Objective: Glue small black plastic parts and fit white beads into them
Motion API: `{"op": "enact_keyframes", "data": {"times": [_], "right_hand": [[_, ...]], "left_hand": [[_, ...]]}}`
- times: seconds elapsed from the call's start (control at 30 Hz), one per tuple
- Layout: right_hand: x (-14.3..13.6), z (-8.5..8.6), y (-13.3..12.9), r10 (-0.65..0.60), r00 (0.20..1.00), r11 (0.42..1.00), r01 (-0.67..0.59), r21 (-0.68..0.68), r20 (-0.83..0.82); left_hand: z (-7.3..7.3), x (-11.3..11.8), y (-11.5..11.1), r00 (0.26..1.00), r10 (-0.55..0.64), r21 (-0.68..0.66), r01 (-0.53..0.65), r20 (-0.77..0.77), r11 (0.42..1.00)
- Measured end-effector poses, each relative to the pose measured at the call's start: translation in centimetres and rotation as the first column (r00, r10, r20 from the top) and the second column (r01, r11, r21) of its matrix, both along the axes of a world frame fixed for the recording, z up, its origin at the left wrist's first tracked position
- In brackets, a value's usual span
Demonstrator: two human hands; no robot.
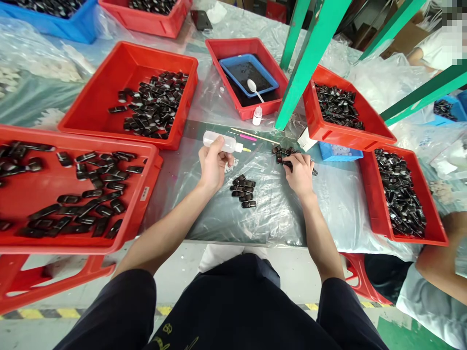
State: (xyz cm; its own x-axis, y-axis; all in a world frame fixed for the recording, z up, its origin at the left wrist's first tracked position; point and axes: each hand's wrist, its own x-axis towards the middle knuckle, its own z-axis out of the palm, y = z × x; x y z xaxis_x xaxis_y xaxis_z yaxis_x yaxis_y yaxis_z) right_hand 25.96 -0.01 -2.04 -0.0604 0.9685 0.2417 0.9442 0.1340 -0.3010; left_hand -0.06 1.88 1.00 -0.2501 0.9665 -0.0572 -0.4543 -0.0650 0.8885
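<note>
My left hand (214, 165) is closed around a clear squeeze bottle (228, 143), which lies nearly level with its yellow-green needle tip pointing right. Over a small heap of black parts (279, 156) is my right hand (299, 174), its fingers curled down onto a dark piece at the heap's front edge. Between the hands and nearer to me, several black parts (244, 191) lie in rough rows on the plastic-covered table (219, 218). Small white bits (231, 166) are partly hidden beside my left hand. A pink stick (248, 138) and a thin wooden stick (259, 136) lie behind.
Red bins of black parts stand left (146, 214) and right (434, 218). Behind are a red bin (244, 111) with a blue tray, a small white bottle (257, 116) and a green post (304, 63). Another person's arm (438, 257) is at the right edge.
</note>
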Motion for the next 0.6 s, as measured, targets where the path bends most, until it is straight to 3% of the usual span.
{"op": "enact_keyframes", "data": {"times": [0.6], "right_hand": [[-0.81,0.86,0.03,0.111,0.979,0.994,-0.110,0.012,-0.170]], "left_hand": [[-0.11,0.20,-0.06,1.000,-0.004,0.007,0.004,-0.021,1.000]]}}
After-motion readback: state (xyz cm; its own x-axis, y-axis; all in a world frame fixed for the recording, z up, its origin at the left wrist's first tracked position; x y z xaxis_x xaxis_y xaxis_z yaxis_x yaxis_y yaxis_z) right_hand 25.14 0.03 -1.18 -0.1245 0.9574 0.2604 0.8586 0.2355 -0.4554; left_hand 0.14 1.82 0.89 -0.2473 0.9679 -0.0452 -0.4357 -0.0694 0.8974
